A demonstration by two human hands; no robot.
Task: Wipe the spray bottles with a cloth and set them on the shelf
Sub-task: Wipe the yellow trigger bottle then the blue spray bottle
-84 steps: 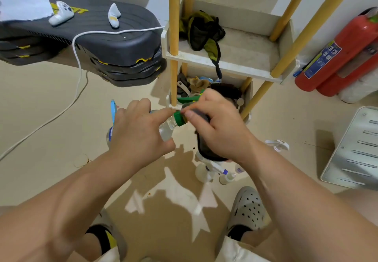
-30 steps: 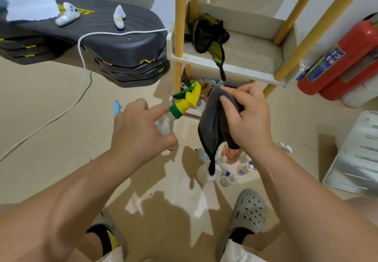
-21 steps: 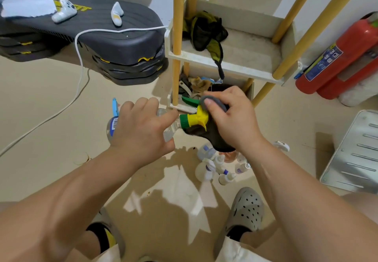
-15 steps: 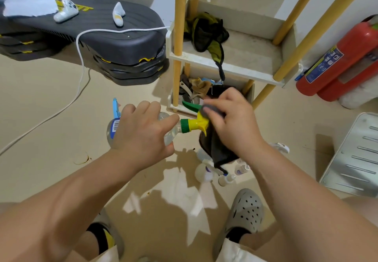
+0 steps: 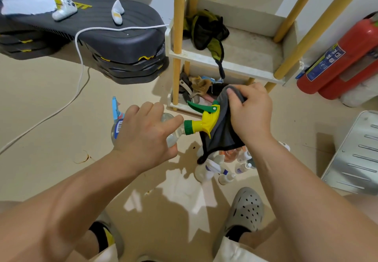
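Note:
My left hand (image 5: pixel 146 133) grips a clear spray bottle (image 5: pixel 173 131) lying on its side in the air, its yellow and green trigger head (image 5: pixel 205 118) pointing right. My right hand (image 5: pixel 250 114) holds a dark grey cloth (image 5: pixel 222 130) against the far side of that head; the cloth hangs down below it. Several small spray bottles (image 5: pixel 216 168) stand on the floor under the cloth. The white shelf with yellow posts (image 5: pixel 235 66) stands just beyond my hands, with a dark green rag on its upper tier.
Stacked black step platforms (image 5: pixel 114 42) with a white cable sit at the left. Two red fire extinguishers (image 5: pixel 337 61) lie at the right, a metal panel (image 5: pixel 356 155) in front of them. The shelf's lower tier holds several rags. My feet in grey clogs (image 5: pixel 244 210) are below.
My right hand has shifted the cloth from over the nozzle tip to the far side of the trigger head, and the green trigger now shows. My left hand keeps its hold on the bottle.

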